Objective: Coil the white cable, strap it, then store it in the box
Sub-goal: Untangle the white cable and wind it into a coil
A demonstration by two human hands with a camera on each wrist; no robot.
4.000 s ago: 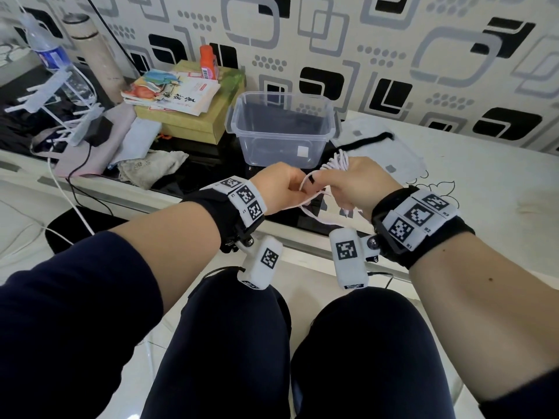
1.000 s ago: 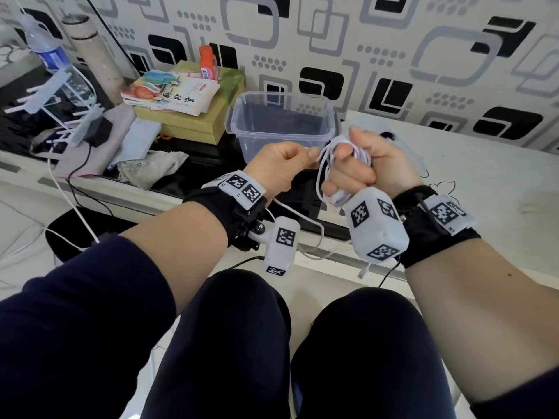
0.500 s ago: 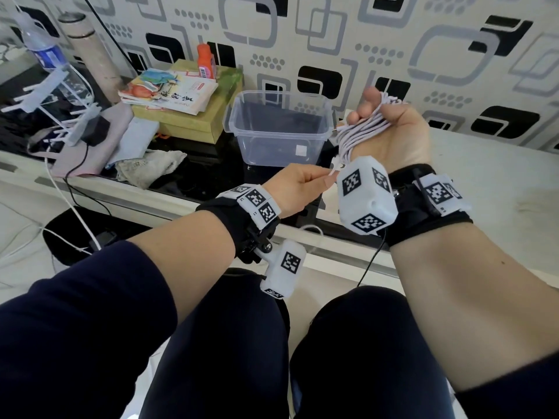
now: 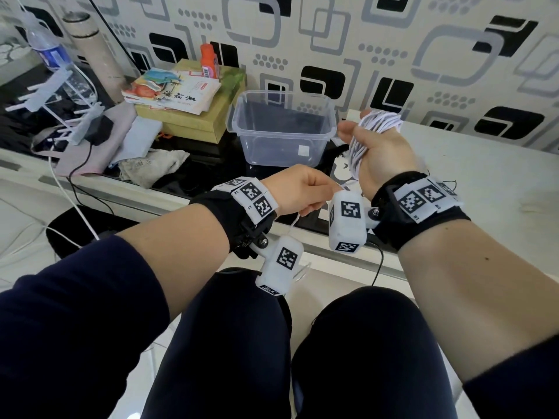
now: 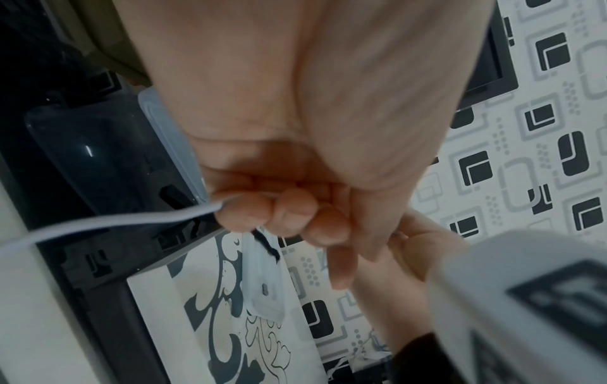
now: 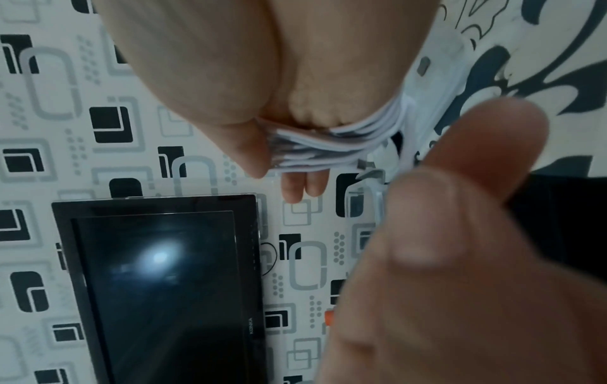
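Observation:
The white cable [image 4: 379,122] is wound in several loops round my right hand [image 4: 381,152], which is raised palm toward me to the right of the clear plastic box [image 4: 281,95]. In the right wrist view the loops [image 6: 328,148] cross the palm with the thumb against them. Just below, my left hand [image 4: 302,192] pinches the cable's free end, and a short tail [image 4: 295,222] hangs under it. The left wrist view shows curled fingers [image 5: 295,215] with the cable [image 5: 115,220] running out to the left. A black strap [image 5: 266,245] lies on the table beyond them.
Left of the box are books on a yellow carton [image 4: 181,95], an orange bottle [image 4: 208,63], cloths [image 4: 151,167], a black charger [image 4: 99,131] and a thermos [image 4: 90,49]. A dark screen [image 6: 157,285] hangs on the patterned wall. The table edge [image 4: 151,204] runs in front of my knees.
Over the last second my right hand rose and turned palm toward me with the coil on it. My left hand dropped below it, drawing the cable's end down.

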